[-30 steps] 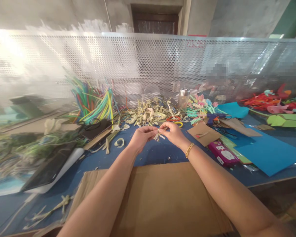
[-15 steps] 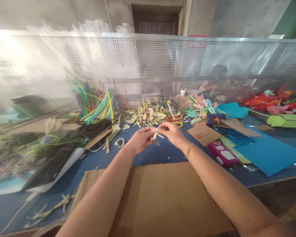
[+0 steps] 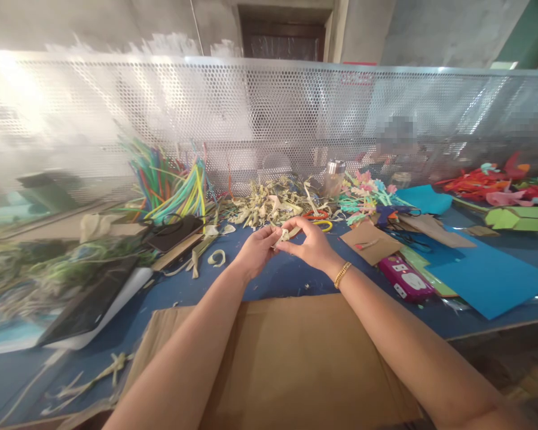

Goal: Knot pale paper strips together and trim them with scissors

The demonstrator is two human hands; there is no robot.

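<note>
Between my two hands is a small knotted strip of pale dried leaf (image 3: 284, 236), held above the blue table. My left hand (image 3: 259, 248) pinches it from the left with thumb and fingertips. From the right, my right hand (image 3: 311, 242) grips it between thumb and curled forefinger. A heap of dried leaf pieces (image 3: 273, 203) lies just beyond my fingers, with scissors with red and yellow handles (image 3: 323, 224) at its near edge. A curled pale strip (image 3: 217, 258) rests left of my left hand. Below my forearms is a flat cardboard sheet (image 3: 305, 358).
Bundled coloured pipe cleaners (image 3: 170, 185) stand at the back left. To the right are a purple box (image 3: 406, 279), blue sheets (image 3: 488, 275) and a brown card (image 3: 370, 242). A clear jar (image 3: 335, 176) stands by the perforated metal screen (image 3: 287, 119). Tangled fibres (image 3: 67, 269) lie left.
The strip's loose ends hung below my fingers before; now it looks bunched up between them. My right forefinger has curled over, and its thumb has dropped lower.
</note>
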